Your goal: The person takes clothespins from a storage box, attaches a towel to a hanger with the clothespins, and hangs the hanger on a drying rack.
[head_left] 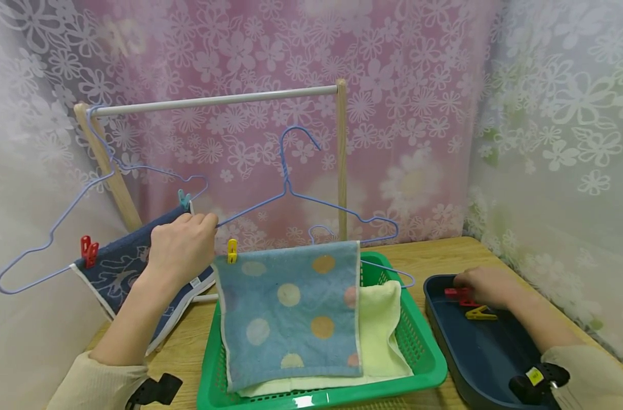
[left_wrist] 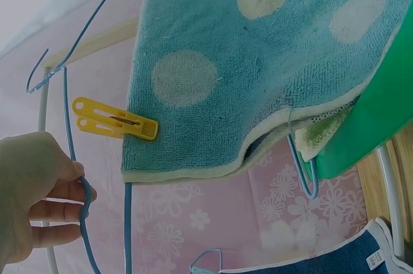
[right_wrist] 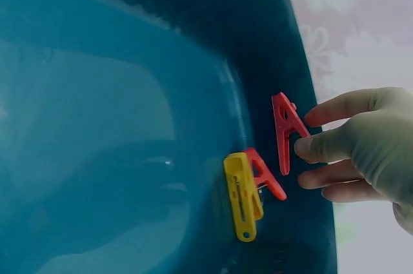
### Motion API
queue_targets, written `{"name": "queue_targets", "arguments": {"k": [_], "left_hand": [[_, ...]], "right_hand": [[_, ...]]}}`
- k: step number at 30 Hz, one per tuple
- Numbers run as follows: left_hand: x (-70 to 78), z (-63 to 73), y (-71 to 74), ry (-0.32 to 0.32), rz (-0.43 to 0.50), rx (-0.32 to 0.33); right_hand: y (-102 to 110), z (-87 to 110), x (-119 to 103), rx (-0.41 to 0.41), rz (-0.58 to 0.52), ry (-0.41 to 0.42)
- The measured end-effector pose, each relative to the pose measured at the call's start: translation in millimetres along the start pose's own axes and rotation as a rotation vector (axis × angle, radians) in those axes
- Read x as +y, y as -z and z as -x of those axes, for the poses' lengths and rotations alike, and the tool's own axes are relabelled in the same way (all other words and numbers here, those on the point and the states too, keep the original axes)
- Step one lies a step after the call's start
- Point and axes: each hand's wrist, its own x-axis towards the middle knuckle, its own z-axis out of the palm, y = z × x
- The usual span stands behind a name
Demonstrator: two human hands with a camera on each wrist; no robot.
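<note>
My left hand [head_left: 183, 245] grips the left arm of a blue wire hanger [head_left: 282, 154], its fingers curled round the wire in the left wrist view. Over the hanger's lower bar hangs a blue towel with pale and orange dots [head_left: 296, 270]. A yellow clothespin [left_wrist: 116, 119] clips the towel's top left corner; no clip shows on its right corner. Inside a dark blue tray [head_left: 475, 353], my right hand [right_wrist: 368, 148] pinches a red clothespin [right_wrist: 281, 126] between thumb and forefinger. Beside it lie a yellow clothespin [right_wrist: 240, 196] and another red clothespin [right_wrist: 264, 174].
Beneath the dotted towel stands a green basket [head_left: 429, 364] holding a pale yellow towel [head_left: 380, 324] and more hangers. At left, a navy towel [head_left: 111, 273] hangs on another hanger, clipped with red [head_left: 89, 252] and light blue clothespins [head_left: 184, 199]. A rack with a white rail [head_left: 214, 101] stands behind.
</note>
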Motion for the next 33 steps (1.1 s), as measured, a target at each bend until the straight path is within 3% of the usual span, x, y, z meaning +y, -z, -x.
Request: {"name": "queue_targets", "arguments": {"k": [18, 33], "left_hand": [[0.4, 0.2, -0.7, 0.020, -0.007, -0.023], [-0.9, 0.9, -2.6, 0.017, -0.003, -0.011]], "right_hand": [[11.2, 6.2, -2.4, 0.054, 0.022, -0.053], [18.5, 0.1, -3.5, 0.254, 0.086, -0.005]]}}
